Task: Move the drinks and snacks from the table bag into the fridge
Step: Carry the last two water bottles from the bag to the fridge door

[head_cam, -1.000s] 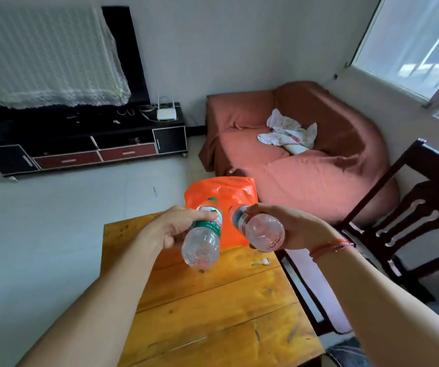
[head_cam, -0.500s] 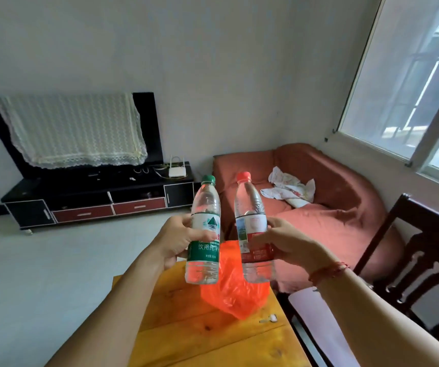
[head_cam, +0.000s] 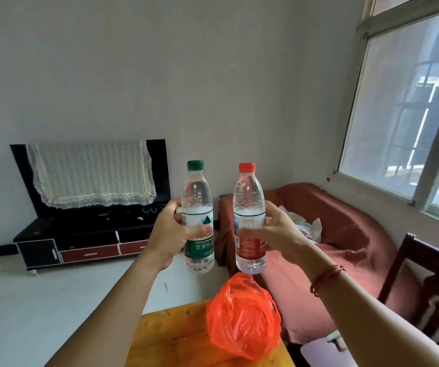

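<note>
Head cam: my left hand point(head_cam: 172, 234) is wrapped round a green-capped water bottle point(head_cam: 197, 202) and my right hand point(head_cam: 274, 234) round a red-capped water bottle point(head_cam: 248, 197). Both are upright, side by side, dead centre. The orange plastic bag point(head_cam: 242, 319) sits on the wooden table point(head_cam: 165, 337) at 6 o'clock. I reckon this is the carry step. Next I need to find the fridge, which isn't in shot. Green label reads 饮用纯, and the rest curves out of sight. Red label's print is too small.
</note>
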`<state>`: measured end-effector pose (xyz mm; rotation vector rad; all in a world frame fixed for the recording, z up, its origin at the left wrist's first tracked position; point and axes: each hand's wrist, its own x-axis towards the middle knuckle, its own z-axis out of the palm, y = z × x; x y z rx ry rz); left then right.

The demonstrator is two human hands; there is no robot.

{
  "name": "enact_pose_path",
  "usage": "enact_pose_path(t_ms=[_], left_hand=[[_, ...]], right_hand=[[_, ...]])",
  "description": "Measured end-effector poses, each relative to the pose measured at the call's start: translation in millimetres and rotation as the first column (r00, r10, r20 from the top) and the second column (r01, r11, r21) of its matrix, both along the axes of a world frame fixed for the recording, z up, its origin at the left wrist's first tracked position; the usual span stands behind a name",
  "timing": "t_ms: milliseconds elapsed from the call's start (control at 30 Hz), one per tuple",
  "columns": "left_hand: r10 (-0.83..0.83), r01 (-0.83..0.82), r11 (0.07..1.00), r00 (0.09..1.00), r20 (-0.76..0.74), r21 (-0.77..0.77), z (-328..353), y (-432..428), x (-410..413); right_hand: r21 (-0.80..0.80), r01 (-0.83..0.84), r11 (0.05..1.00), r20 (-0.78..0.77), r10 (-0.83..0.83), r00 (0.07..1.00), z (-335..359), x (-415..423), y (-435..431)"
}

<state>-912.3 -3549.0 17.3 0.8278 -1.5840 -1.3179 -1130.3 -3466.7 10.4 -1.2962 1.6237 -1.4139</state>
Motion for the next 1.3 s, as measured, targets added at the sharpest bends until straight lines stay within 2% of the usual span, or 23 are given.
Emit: enact_pose_path(t_ms=[433,733,1100,1300], left_hand=[[0.059,-0.057,0.997,0.998,0.027,-0.060,-4.4,0.6,13.8],[0.230,-0.225,0.972,0.971,0.068,-0.063,-10.8,21.3,66.8],[0.543,-0.542,0.839,0.839,0.041,-0.043,-10.5,78.9,215.8],[0.715,-0.716,0.698,0.697,0.055,-0.017,-19.2,145.4,332.6]], right_hand=[[-0.020,-0.005,1.000,-0.055,0.004,0.999,-8.1,3.4,-11.5],[-0.033,-0.171,0.985,-0.092,0.167,0.982,-12.3,45.7,-31.7],[-0.040,-0.485,0.874,-0.099,0.479,0.872,-15.2,205.9,-50.0],[-0.041,-0.639,0.768,-0.043,0.638,0.769,-15.8,340.6,-30.2]])
